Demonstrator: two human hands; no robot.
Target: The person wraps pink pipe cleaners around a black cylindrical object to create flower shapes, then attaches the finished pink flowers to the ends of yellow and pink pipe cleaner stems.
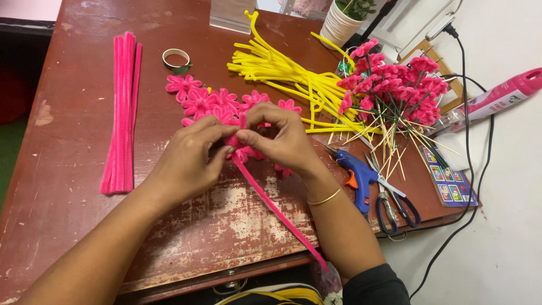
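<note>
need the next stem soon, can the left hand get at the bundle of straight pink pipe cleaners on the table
Probably yes: the bundle of straight pink pipe cleaners lies unobstructed beside the left hand, though it is pinching a pink pipe cleaner.

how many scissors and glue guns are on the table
2: one blue glue gun beside the right hand; one pair of dark-handled scissors just right of it. More may be hidden.

I see my left hand (189, 155) and right hand (276, 138) pinching one pink pipe cleaner (276, 209) between them, its free end trailing below the grip; finished pink flowers (212, 101) lie just above it on the table (73, 226)
</note>
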